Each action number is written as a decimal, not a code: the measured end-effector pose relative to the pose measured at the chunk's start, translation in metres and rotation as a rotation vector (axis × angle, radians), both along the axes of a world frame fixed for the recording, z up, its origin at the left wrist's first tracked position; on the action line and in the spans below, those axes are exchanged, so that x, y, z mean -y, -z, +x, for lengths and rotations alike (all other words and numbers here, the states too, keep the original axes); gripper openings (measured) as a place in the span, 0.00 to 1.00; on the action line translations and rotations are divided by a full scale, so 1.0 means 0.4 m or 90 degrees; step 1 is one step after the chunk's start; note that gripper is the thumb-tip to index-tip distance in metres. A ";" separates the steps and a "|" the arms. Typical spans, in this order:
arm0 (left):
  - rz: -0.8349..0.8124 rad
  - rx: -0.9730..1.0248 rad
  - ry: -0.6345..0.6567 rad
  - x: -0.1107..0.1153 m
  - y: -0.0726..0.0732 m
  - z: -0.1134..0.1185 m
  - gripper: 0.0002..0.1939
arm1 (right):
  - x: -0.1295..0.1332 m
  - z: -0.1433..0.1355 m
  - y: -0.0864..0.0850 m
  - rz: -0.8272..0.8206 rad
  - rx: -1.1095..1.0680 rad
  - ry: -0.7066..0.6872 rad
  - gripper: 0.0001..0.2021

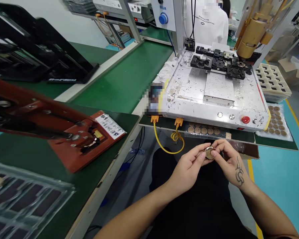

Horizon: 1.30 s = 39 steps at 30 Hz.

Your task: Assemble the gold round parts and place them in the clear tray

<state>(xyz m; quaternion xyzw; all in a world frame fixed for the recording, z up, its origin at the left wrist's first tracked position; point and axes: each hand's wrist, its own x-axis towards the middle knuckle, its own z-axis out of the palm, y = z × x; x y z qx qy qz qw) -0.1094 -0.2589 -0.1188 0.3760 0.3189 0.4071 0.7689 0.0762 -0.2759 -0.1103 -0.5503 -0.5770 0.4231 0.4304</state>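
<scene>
A small round metal piece (209, 153) with a shiny rim and a brownish face is held above my lap, in front of the white machine. My left hand (191, 166) pinches its left side between thumb and fingers. On its right side, the thumb and fingers of my right hand (229, 161) grip the rim. Both hands are closed on the piece, which is tilted so its flat face shows. Marks on that face are too small to read.
Ahead stands the white machine (189, 106) with black fixtures (218, 63) and a red button (245, 119). Round brown discs (276, 121) lie at its right. A yellow cable (161, 146) hangs nearby. At left are a red press (89, 139) and a plastic tray (40, 212). A person (209, 23) is beyond.
</scene>
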 end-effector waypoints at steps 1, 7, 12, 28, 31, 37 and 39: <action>0.003 -0.005 -0.001 0.002 0.001 0.001 0.22 | 0.000 -0.001 -0.001 0.003 0.005 0.000 0.11; 0.066 -0.093 -0.038 0.026 0.023 0.008 0.21 | 0.004 -0.014 0.009 0.109 0.105 0.016 0.11; 0.161 -0.185 -0.002 0.017 0.030 -0.010 0.22 | -0.002 0.000 0.034 0.139 0.196 -0.039 0.06; 0.142 -0.265 -0.018 -0.011 -0.041 -0.082 0.14 | -0.042 -0.038 0.033 -0.053 -0.149 -0.123 0.14; 0.185 -0.315 -0.038 -0.012 -0.059 -0.102 0.12 | -0.062 -0.035 0.011 0.098 0.012 -0.234 0.23; 0.233 -0.420 -0.066 -0.004 -0.108 -0.156 0.10 | -0.140 -0.060 -0.043 0.323 0.213 -0.417 0.27; 0.273 -0.458 -0.062 -0.007 -0.144 -0.200 0.11 | -0.170 -0.088 -0.058 0.371 0.212 -0.446 0.27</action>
